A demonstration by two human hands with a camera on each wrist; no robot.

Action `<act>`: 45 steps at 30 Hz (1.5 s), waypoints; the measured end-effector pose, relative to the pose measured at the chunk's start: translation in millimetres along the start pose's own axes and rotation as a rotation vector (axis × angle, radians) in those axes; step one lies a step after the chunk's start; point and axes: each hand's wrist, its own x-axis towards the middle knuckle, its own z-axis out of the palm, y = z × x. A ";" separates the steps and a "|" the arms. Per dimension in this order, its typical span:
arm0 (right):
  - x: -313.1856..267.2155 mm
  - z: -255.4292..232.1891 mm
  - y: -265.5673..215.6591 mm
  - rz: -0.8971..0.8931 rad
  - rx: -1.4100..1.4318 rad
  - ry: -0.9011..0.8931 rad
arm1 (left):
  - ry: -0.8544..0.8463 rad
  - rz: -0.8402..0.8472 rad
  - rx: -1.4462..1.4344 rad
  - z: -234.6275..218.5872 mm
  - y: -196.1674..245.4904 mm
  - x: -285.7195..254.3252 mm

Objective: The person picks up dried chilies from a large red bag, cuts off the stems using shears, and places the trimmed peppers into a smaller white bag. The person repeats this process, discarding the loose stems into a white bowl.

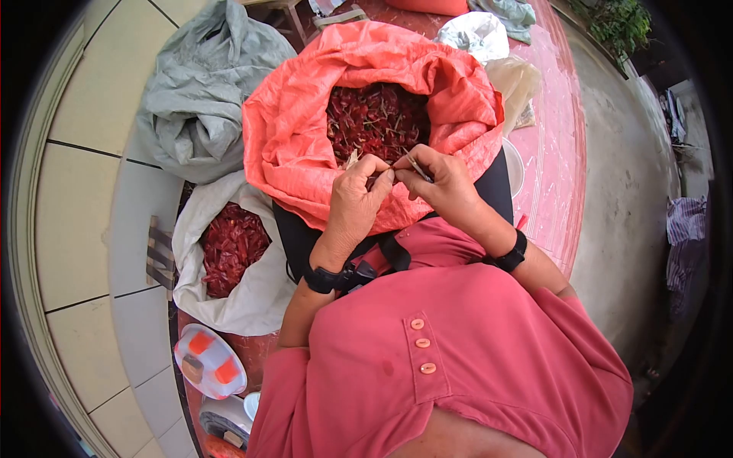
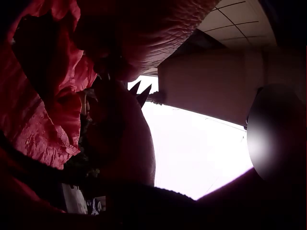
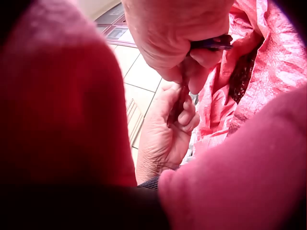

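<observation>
Head view: both hands meet at the near side of a wide sack of crinkled coral-red woven plastic (image 1: 286,149), just before its mouth, where dried dark-red chilli pods (image 1: 378,114) lie mixed with thin stalks. The left hand (image 1: 356,195) has its fingers curled, thumb and fingertips pinching what seems to be a slim dark-red pod (image 3: 177,108). The right hand (image 1: 447,183) is curled round a slim dark implement (image 3: 213,43), its fingertips brought against the left's. Left wrist view shows two dark pointed tips (image 2: 144,96), which may belong to that implement; its exact kind I cannot tell.

To work well, the left should pinch just behind the stalk end, leaving little pod loose, and the blades, if such they are, should be angled off the left thumb. A light grip suits brittle skins. Keeping over the mouth lets scraps drop inside. On the left, nearer the body, a smaller white woven-plastic sack (image 1: 259,294) holds more red pods (image 1: 237,244), best kept apart from trimmings.
</observation>
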 end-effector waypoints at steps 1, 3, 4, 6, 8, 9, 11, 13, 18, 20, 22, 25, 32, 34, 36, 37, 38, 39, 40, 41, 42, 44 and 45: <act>1.8 0.7 1.5 0.017 0.015 0.022 | 0.013 0.055 0.064 1.7 0.1 2.0; 5.3 2.0 7.3 0.021 -0.074 0.059 | 0.043 0.161 0.193 4.7 -2.0 4.1; 6.8 3.6 10.5 0.022 -0.118 0.076 | 0.055 0.191 0.215 7.1 -5.4 3.6; 7.9 7.8 16.9 -0.104 -0.337 0.127 | 0.076 0.253 0.261 10.8 -11.1 4.0; 6.8 11.1 15.7 -0.167 -0.497 0.153 | 0.041 0.108 0.116 8.4 -9.0 1.6; 8.7 10.1 18.2 -0.177 -0.561 0.258 | 0.023 0.032 0.042 6.3 -5.3 -1.3; 16.4 3.5 27.8 -0.191 -0.687 0.470 | -0.080 -0.113 -0.156 -5.7 11.9 -11.1; 20.7 -35.2 40.5 0.040 -0.572 0.566 | -0.126 -0.253 -0.356 -27.0 14.0 -20.3; -7.0 -101.1 46.2 -0.009 -0.572 0.814 | 0.430 -0.177 0.427 -119.0 -31.6 -46.7; -17.2 -130.1 77.2 0.109 -0.583 0.883 | 0.493 -0.217 0.707 -156.1 -67.1 -67.7; -27.1 -150.2 111.1 0.143 -0.603 0.914 | 0.525 -0.332 0.802 -189.9 -115.3 -93.0; -34.7 -168.2 151.7 0.346 -0.463 0.863 | 0.464 -0.567 1.028 -222.3 -168.2 -122.0; -43.1 -150.9 133.7 0.355 0.276 0.767 | 0.528 -0.348 0.582 -179.2 -107.0 -56.5; -44.9 -129.3 110.4 0.339 0.472 0.571 | 0.365 -0.234 0.342 -141.3 -69.1 -14.9; -43.5 -108.1 102.0 0.311 0.513 0.380 | 0.086 -0.167 0.201 -97.9 -40.2 24.6; -41.4 -98.7 104.2 0.304 0.520 0.309 | -0.075 -0.153 0.183 -75.9 -30.3 44.1; -38.9 -92.7 109.2 0.301 0.373 0.352 | -0.251 -0.198 0.203 -56.5 -34.6 65.1; -36.4 -91.5 110.2 0.306 0.374 0.378 | -0.367 -0.172 0.246 -34.4 -45.9 85.6; -34.2 -92.0 111.8 0.297 0.372 0.394 | -0.406 -0.063 0.393 -12.8 -70.2 105.9; -31.6 -93.2 113.3 0.286 0.369 0.411 | -0.374 0.097 0.548 10.1 -113.6 127.3; -30.1 -93.3 114.3 0.291 0.369 0.417 | -0.408 -0.103 0.465 26.9 -117.7 143.8; -29.0 -92.0 113.0 0.294 0.348 0.428 | -0.383 -0.290 0.432 56.9 -143.4 173.4; -29.7 -91.2 112.0 0.289 0.324 0.424 | -0.346 -0.278 0.469 68.2 -167.3 185.6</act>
